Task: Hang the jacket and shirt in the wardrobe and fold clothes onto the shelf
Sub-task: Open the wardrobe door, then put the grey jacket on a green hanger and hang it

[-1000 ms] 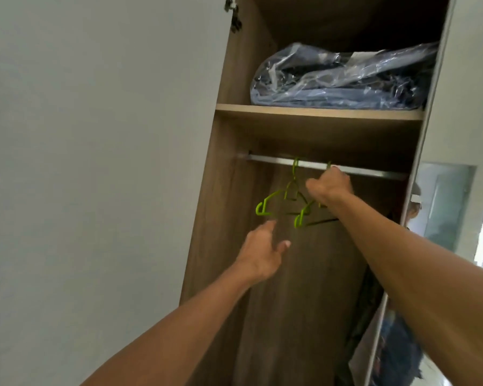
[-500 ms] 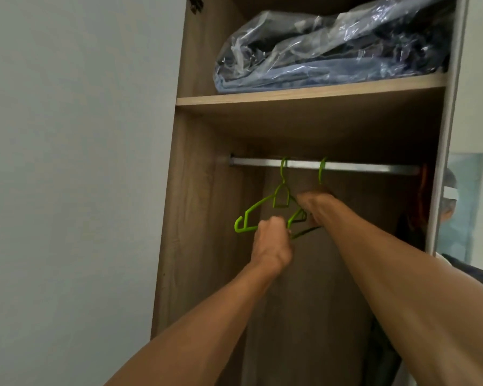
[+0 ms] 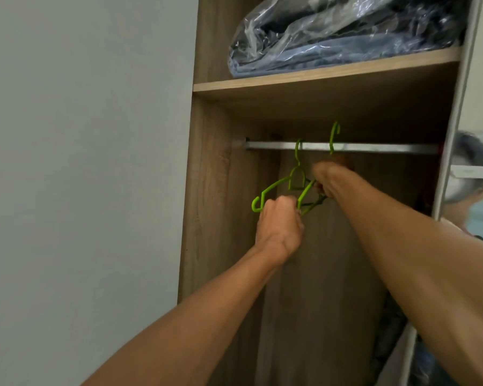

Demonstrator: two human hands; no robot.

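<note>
Two green plastic hangers are at the metal rail point(image 3: 374, 147) inside the open wooden wardrobe point(image 3: 215, 190). The left hanger point(image 3: 273, 188) hooks over the rail. The right hanger point(image 3: 333, 135) has its hook raised above the rail, clear of it. My right hand point(image 3: 331, 179) grips the right hanger just below its hook. My left hand point(image 3: 279, 221) is curled round the lower arm of a hanger, at the point where the two hangers overlap. No jacket or shirt is in view.
Above the rail, a wooden shelf point(image 3: 318, 76) carries folded blue clothes in a clear plastic bag point(image 3: 332, 34). A grey wall point(image 3: 81, 162) fills the left. A mirrored door point(image 3: 474, 190) at the right edge reflects a person. Dark fabric shows low on the right.
The view has drawn closer to the wardrobe. My left hand rose and closed on a hanger arm. My right hand lifted the right hanger's hook up off the rail.
</note>
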